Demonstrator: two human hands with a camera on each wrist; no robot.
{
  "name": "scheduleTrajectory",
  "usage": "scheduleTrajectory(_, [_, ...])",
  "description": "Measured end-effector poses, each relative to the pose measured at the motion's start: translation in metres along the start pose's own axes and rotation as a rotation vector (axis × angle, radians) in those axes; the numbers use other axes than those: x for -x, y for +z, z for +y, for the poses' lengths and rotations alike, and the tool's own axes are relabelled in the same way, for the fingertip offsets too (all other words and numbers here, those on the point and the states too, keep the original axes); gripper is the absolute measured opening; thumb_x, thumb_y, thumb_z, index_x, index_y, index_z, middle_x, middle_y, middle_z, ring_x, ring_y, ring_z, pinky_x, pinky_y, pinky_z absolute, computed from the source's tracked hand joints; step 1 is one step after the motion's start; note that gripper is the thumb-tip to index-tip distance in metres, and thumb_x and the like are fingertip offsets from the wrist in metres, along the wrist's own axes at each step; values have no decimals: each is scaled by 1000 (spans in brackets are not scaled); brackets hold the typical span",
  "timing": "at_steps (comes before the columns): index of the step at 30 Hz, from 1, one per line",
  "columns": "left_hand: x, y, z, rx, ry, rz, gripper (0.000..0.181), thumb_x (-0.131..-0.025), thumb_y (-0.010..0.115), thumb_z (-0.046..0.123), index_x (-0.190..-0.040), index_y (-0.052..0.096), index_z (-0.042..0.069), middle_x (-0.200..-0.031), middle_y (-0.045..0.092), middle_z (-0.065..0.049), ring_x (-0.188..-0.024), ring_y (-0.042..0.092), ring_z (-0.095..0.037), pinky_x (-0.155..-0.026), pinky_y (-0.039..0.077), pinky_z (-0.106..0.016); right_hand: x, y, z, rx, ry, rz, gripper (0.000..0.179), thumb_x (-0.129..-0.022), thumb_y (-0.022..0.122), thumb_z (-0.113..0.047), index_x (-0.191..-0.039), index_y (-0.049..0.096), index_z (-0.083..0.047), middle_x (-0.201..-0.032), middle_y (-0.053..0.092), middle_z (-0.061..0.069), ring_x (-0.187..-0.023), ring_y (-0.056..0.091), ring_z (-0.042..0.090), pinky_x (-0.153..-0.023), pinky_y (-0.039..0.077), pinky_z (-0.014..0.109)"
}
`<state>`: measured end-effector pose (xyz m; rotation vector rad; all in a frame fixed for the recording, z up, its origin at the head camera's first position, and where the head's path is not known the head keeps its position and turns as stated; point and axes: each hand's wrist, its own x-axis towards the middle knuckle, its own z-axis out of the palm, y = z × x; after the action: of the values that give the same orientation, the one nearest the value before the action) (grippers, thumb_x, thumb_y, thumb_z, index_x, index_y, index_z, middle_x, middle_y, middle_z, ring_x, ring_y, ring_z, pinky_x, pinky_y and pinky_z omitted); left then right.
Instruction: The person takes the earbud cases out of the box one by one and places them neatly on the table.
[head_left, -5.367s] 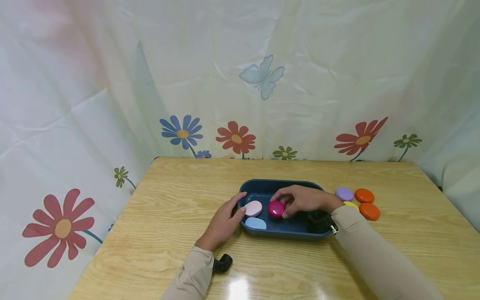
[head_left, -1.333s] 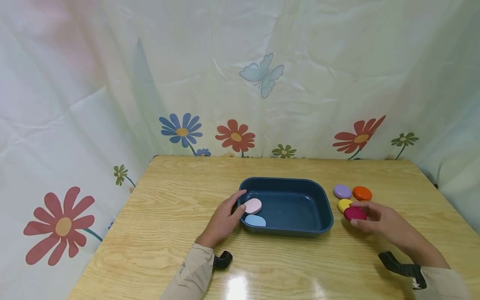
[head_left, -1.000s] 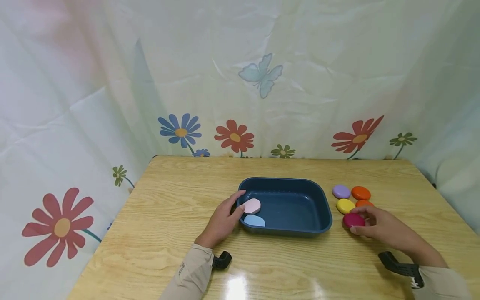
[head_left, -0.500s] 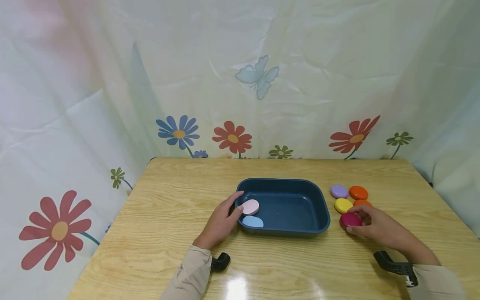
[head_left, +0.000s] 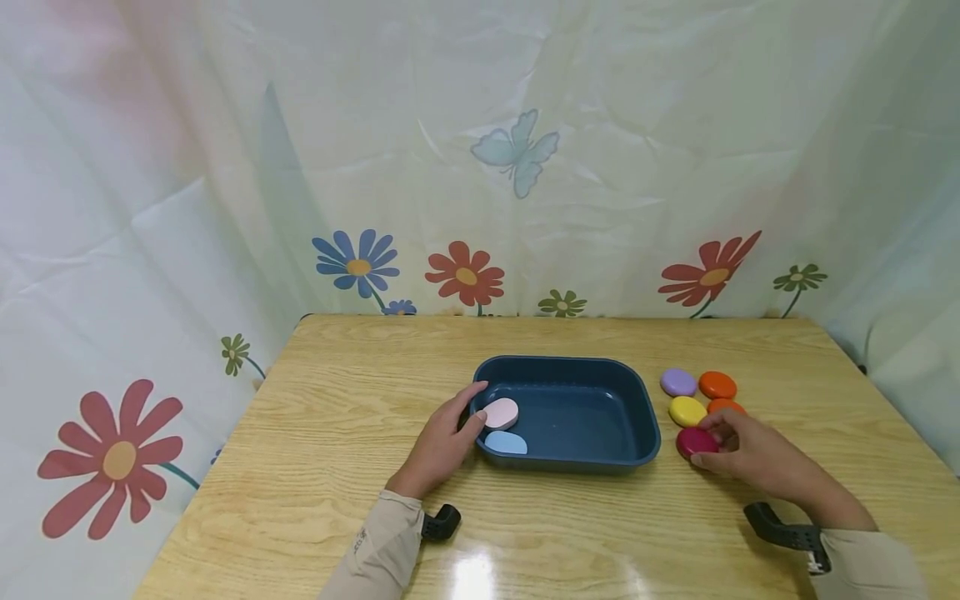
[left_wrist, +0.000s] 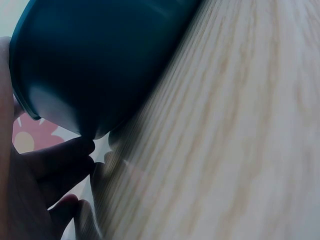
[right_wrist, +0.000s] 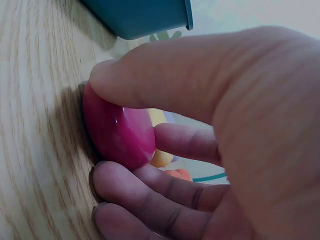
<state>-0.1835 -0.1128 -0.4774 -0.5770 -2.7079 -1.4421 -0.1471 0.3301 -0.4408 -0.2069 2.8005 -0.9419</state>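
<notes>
Right hand (head_left: 767,460): thumb and fingers close in on the pink disc and pinch its edge, with little gap to spare; a loose pinch on so round and glossy an edge could let it slip.
Pink disc (head_left: 697,443): nearest of the discs, right of the tub; it seems to lie on the wood, though the fingers mask much of its underside. Pushed farther back, it could bump the yellow disc.
Left hand (head_left: 441,443): curled round the tub's left end, thumb over the rim; too hard a press or pull there could tilt or drag the tub.
Blue piece (head_left: 506,443): in the tub's near left corner; a tilt could slide it.
Pale pink oval (head_left: 501,414): just beyond it, by the left thumb; a thumb pushing inward could shove it.
Tub (head_left: 647,392): flat on the table (head_left: 360,375).
Yellow disc (head_left: 687,411): just beyond the pink one, easily nudged.
Near orange disc (head_left: 725,407): partly behind the right fingers, whose knuckles could knock it.
Purple disc (head_left: 678,382) and far orange disc (head_left: 717,385): farthest back, left and right, less exposed.
</notes>
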Motion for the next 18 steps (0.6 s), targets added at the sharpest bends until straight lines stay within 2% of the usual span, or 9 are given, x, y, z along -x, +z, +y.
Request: scheduleTrajectory(18, [0,0,0,19,7,-3,49,-105,47,43,-152,43,32,-154,42,6,-142,37,-17,-116,32,-46,1,1,-1,82,-9,59,55,-91,75,-37,-119,57,7,-95,61,7,-83,57,22,-64,49,28])
